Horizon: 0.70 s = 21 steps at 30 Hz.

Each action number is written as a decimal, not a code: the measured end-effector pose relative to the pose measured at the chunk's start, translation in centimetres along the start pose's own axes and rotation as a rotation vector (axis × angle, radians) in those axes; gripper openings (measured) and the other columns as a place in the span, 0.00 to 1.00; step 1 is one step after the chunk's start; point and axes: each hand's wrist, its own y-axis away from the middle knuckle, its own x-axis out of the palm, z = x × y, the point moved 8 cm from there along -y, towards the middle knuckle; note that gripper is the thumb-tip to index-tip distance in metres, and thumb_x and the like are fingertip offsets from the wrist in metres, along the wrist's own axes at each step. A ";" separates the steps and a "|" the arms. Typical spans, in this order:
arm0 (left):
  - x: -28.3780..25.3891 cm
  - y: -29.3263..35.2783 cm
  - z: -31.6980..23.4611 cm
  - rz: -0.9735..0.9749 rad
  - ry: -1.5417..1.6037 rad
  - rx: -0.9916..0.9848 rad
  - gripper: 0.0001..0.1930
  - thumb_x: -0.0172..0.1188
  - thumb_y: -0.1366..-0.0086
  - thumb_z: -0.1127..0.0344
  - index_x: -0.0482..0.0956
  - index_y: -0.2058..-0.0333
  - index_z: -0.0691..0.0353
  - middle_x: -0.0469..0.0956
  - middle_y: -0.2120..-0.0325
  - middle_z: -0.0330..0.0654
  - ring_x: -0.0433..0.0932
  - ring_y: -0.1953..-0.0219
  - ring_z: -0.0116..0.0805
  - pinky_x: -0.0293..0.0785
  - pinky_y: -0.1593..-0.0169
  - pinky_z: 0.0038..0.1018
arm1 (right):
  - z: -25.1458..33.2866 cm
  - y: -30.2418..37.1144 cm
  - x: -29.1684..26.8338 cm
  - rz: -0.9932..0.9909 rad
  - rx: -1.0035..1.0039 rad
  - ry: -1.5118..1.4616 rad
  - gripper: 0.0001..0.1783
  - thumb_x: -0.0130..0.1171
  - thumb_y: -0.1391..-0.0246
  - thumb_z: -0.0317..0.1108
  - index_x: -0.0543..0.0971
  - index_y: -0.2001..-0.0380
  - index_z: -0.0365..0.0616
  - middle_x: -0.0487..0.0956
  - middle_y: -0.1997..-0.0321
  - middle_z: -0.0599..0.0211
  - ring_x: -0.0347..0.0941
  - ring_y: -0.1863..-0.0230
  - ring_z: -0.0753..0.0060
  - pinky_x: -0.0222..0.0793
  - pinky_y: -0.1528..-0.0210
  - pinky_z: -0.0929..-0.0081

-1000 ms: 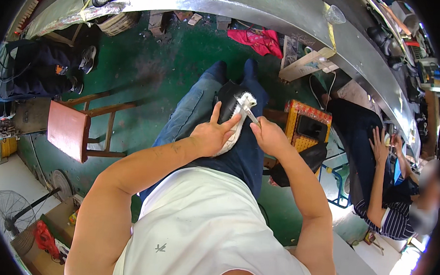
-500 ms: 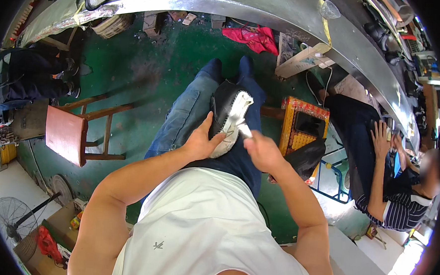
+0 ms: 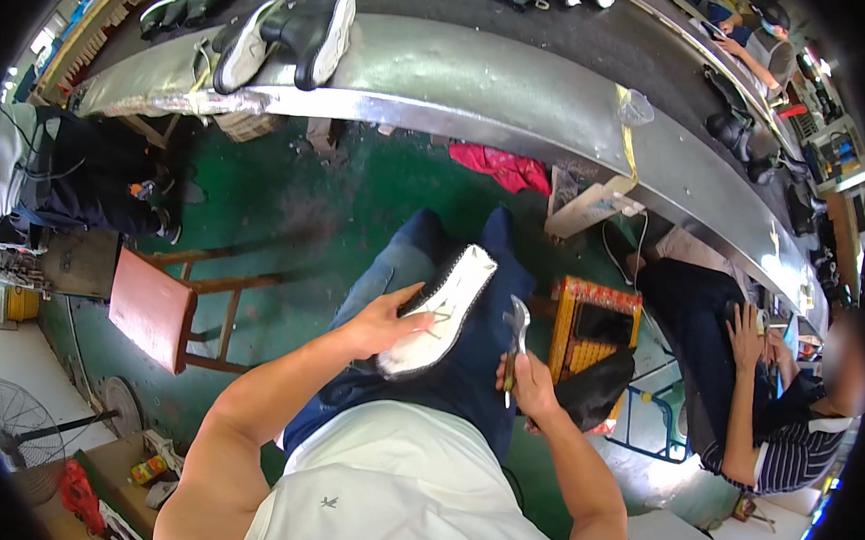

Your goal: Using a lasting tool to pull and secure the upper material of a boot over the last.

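Observation:
Over my lap a black shoe (image 3: 440,310) lies with its white underside facing up and a dark, stitched-looking edge around it. My left hand (image 3: 390,325) grips it by the left side, thumb laid across the white face, beside a thin grey mark or cord. To the right and clear of the shoe, my right hand (image 3: 532,381) is closed around the handles of metal pincers (image 3: 519,323), whose curved head points away from me. How far the handles are spread is hidden by the fingers.
A long metal-edged bench (image 3: 481,97) crosses ahead, with shoes (image 3: 283,42) on it. At left stands a stool (image 3: 157,309). On my right are a yellow woven seat (image 3: 570,351) bearing a phone (image 3: 603,325) and a black bag-like item (image 3: 583,390), then a seated co-worker (image 3: 740,384).
The pincers have come away from the shoe, and my right hand now holds them off to its right. The shoe's underside is turned more fully upward. My view has tilted up toward the bench.

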 end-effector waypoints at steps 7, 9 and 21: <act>-2.5 -2.3 -23.9 0.006 -0.365 0.413 0.44 0.70 0.36 0.61 0.55 0.29 0.72 0.71 0.37 0.51 0.71 0.38 0.36 0.65 0.33 0.33 | -1.6 -2.2 -0.7 0.057 0.118 -0.017 0.33 0.37 0.26 0.57 0.76 0.57 0.33 0.80 0.67 0.61 0.78 0.71 0.71 0.76 0.64 0.73; -2.6 -7.2 -31.1 -0.074 -0.421 0.458 0.41 0.69 0.36 0.62 0.60 0.29 0.66 0.74 0.40 0.50 0.74 0.42 0.33 0.69 0.36 0.30 | -2.3 -2.8 -1.7 0.087 0.176 -0.067 0.33 0.38 0.26 0.57 0.76 0.57 0.33 0.80 0.67 0.60 0.79 0.70 0.71 0.76 0.64 0.72; -9.2 -35.6 -44.1 -0.611 -1.886 0.656 0.44 0.55 0.29 0.45 0.43 0.25 0.56 0.63 0.34 0.61 0.70 0.38 0.63 0.69 0.36 0.46 | 0.0 -6.6 -3.4 0.172 0.375 -0.160 0.33 0.38 0.27 0.61 0.76 0.51 0.39 0.82 0.62 0.63 0.82 0.66 0.68 0.73 0.67 0.75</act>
